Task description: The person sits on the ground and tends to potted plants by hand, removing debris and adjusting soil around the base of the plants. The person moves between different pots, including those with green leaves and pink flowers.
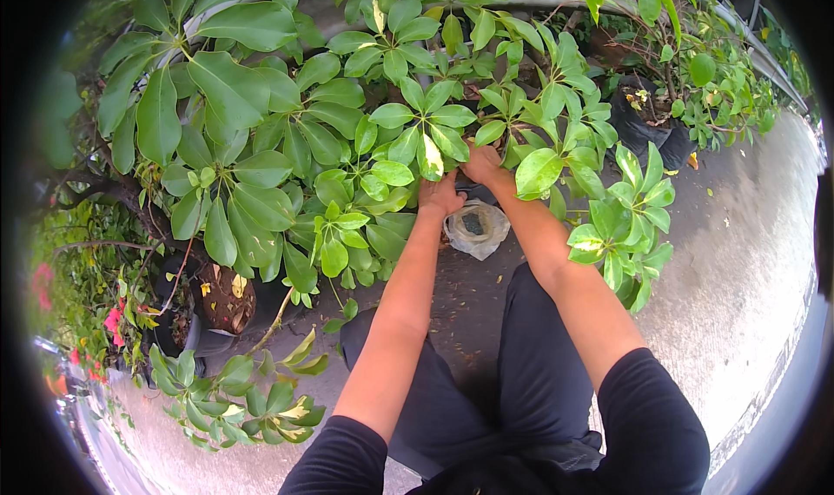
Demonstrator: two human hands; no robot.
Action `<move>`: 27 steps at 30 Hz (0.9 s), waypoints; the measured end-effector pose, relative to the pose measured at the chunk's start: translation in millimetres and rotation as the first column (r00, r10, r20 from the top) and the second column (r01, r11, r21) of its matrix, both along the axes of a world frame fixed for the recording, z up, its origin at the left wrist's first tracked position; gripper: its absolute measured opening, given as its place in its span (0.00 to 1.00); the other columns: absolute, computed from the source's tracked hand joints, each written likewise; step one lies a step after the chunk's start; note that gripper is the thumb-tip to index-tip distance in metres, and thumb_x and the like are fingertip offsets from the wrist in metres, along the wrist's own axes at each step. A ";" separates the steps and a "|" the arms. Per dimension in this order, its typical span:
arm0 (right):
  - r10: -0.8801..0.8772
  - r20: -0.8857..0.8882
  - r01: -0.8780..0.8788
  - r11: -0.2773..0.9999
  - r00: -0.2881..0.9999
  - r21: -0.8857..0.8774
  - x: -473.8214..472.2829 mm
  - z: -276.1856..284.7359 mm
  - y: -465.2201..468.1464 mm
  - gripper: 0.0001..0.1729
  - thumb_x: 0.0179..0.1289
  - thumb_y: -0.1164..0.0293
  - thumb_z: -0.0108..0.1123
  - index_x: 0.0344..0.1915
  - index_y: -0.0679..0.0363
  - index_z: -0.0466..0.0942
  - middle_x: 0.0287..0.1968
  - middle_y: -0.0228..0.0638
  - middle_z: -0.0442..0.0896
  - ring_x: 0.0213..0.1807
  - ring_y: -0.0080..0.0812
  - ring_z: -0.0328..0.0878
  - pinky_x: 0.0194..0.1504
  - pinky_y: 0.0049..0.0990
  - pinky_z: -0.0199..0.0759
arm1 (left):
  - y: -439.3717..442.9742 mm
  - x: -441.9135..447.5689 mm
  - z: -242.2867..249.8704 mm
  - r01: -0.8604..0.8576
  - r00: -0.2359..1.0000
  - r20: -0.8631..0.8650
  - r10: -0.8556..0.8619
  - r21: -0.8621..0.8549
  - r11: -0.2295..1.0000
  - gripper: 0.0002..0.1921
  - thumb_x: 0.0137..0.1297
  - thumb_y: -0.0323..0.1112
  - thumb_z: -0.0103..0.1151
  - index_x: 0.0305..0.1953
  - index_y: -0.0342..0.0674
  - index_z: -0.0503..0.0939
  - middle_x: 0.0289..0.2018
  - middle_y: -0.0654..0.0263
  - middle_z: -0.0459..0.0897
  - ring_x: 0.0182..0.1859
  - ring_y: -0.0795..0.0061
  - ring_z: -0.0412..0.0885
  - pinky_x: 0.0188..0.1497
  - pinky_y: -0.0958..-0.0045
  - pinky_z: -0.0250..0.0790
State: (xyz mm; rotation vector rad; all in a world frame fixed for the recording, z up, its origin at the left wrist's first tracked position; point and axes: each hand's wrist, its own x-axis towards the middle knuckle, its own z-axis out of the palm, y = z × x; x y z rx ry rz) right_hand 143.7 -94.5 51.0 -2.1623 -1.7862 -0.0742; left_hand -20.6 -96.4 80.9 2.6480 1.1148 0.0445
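Observation:
Both of my arms reach forward under the leaves of a variegated schefflera plant. My left hand rests low beneath the foliage, its fingertips by the dark rim of what looks like a black plant bag. Slightly farther forward, my right hand is at the plant's base, its fingers hidden by leaves. Whether either hand grips anything cannot be seen. Just below the hands, a translucent plastic bag with its mouth rolled open stands on the ground, dark grey material inside it.
Leafy branches hang beside my right forearm. Black plant bags stand at the upper right. On the left are a thick woody branch, a soil-filled bag and pink flowers. Concrete paving extends to the right.

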 end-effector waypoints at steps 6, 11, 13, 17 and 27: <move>-0.019 0.030 0.022 0.993 0.999 -0.115 -4.4 -12.1 9.4 0.16 0.60 0.67 0.54 0.46 0.60 0.78 0.45 0.53 0.82 0.47 0.54 0.80 0.46 0.46 0.74 | 9.4 -3.1 -12.9 0.033 0.983 0.182 -0.030 -0.015 0.999 0.44 0.55 0.45 0.64 0.69 0.38 0.53 0.68 0.44 0.57 0.69 0.46 0.58 0.70 0.56 0.55; -0.078 -0.012 0.077 0.991 0.997 -0.110 -11.1 -10.1 13.2 0.18 0.64 0.64 0.49 0.49 0.59 0.77 0.48 0.52 0.82 0.50 0.52 0.79 0.50 0.45 0.73 | 16.6 -5.3 -27.4 0.058 0.977 0.204 -0.064 0.036 0.998 0.41 0.52 0.45 0.67 0.65 0.35 0.60 0.65 0.41 0.59 0.65 0.42 0.64 0.67 0.54 0.60; -0.054 0.015 0.055 0.987 0.998 -0.151 -9.3 -9.4 5.6 0.18 0.64 0.64 0.49 0.51 0.58 0.76 0.48 0.52 0.82 0.50 0.52 0.79 0.49 0.45 0.73 | 8.8 -4.2 -15.8 0.047 0.987 0.156 -0.044 -0.015 0.999 0.40 0.52 0.47 0.66 0.63 0.36 0.64 0.65 0.42 0.60 0.65 0.43 0.64 0.66 0.54 0.61; 0.035 0.055 -0.022 0.974 0.998 -0.227 -17.6 1.5 5.9 0.19 0.64 0.64 0.50 0.53 0.56 0.75 0.49 0.52 0.81 0.50 0.52 0.79 0.49 0.45 0.74 | 14.5 -9.5 -21.3 -0.007 0.986 0.169 0.009 -0.012 1.000 0.38 0.52 0.51 0.65 0.62 0.39 0.67 0.66 0.45 0.60 0.64 0.46 0.66 0.65 0.54 0.61; 0.124 -0.233 -0.186 0.946 0.965 -0.265 31.8 -8.2 4.1 0.23 0.54 0.68 0.64 0.51 0.63 0.77 0.51 0.51 0.80 0.54 0.53 0.76 0.54 0.42 0.71 | 6.9 10.8 -15.6 0.012 0.998 0.062 -0.004 -0.133 0.991 0.47 0.53 0.55 0.65 0.70 0.41 0.58 0.69 0.51 0.59 0.71 0.52 0.56 0.73 0.57 0.50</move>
